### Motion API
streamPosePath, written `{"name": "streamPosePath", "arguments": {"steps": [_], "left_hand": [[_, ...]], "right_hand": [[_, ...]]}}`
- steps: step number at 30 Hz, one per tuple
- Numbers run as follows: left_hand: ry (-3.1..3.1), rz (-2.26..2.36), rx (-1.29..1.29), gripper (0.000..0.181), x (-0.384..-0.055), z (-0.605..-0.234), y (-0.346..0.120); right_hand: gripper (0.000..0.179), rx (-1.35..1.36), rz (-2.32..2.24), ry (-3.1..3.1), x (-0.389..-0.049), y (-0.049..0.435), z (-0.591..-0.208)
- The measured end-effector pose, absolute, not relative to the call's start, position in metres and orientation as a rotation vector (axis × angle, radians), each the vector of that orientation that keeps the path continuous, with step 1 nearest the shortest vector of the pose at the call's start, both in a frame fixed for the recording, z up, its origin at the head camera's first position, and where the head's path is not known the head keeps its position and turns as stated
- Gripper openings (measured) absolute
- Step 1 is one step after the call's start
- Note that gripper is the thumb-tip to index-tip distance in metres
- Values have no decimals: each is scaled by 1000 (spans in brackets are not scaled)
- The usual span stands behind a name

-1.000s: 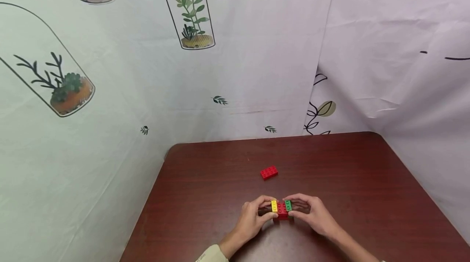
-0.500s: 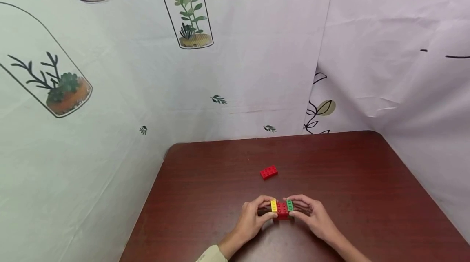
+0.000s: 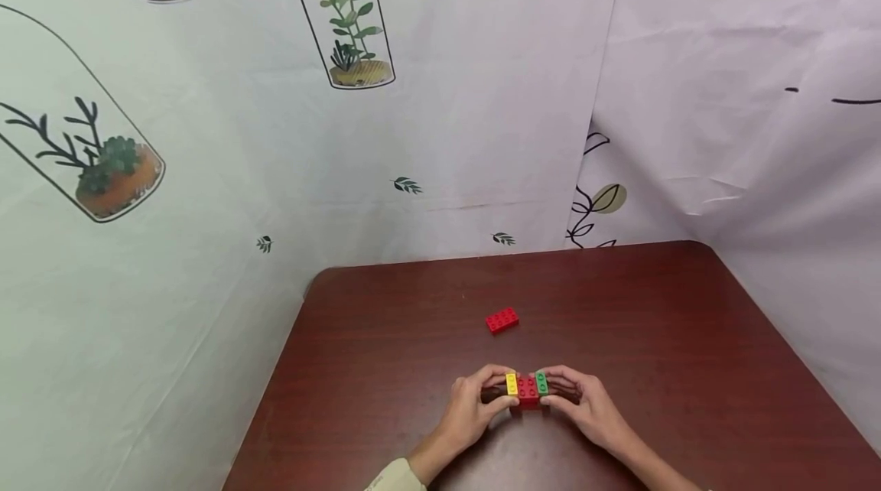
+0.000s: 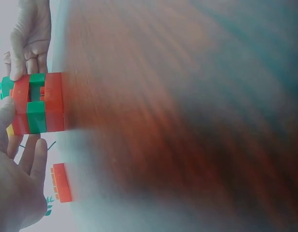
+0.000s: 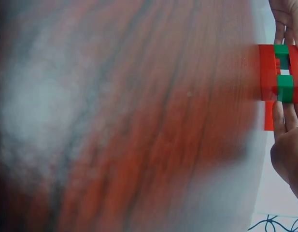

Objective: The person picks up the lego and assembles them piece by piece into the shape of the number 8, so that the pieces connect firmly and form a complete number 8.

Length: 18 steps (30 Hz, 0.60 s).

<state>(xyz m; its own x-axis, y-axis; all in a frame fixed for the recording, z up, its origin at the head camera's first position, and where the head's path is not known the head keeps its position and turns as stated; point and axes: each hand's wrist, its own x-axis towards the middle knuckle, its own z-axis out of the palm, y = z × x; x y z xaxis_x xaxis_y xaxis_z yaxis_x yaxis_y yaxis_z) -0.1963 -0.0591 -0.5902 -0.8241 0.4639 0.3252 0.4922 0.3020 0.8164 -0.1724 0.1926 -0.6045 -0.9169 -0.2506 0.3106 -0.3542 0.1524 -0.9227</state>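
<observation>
A small stack of toy building bricks stands on the table between both hands. A red brick (image 4: 54, 101) forms its base, two green bricks (image 4: 36, 117) stand apart as pillars with a gap, and another red brick (image 3: 527, 388) bridges them. On top, my left hand (image 3: 465, 408) pinches a yellow two-stud brick (image 3: 512, 385) at the left end, thumb in front and fingers behind. At the right end my right hand (image 3: 595, 407) pinches a green two-stud brick (image 3: 541, 383) the same way. Two rows of red studs show between them.
Behind the stack, a loose red brick (image 3: 502, 320) lies studs up on the dark brown table (image 3: 385, 338). White cloth (image 3: 482, 131) printed with plants hangs around the table's back and sides.
The green top brick and my right hand have shifted slightly right, widening the gap from the yellow brick. My left hand stays on the yellow brick. The head view has tilted slightly.
</observation>
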Motion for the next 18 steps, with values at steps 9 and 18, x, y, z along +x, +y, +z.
{"name": "streamPosePath", "arguments": {"steps": [9,18], "left_hand": [[-2536,-1517,-921,36,-196,-590,-59],[-2546,-1499,-921,35,-197,-588,-59]], "right_hand": [[46,655,1915,-2424,-175,196,-592],[36,597,1944,-2473,-178,195,-584]]}}
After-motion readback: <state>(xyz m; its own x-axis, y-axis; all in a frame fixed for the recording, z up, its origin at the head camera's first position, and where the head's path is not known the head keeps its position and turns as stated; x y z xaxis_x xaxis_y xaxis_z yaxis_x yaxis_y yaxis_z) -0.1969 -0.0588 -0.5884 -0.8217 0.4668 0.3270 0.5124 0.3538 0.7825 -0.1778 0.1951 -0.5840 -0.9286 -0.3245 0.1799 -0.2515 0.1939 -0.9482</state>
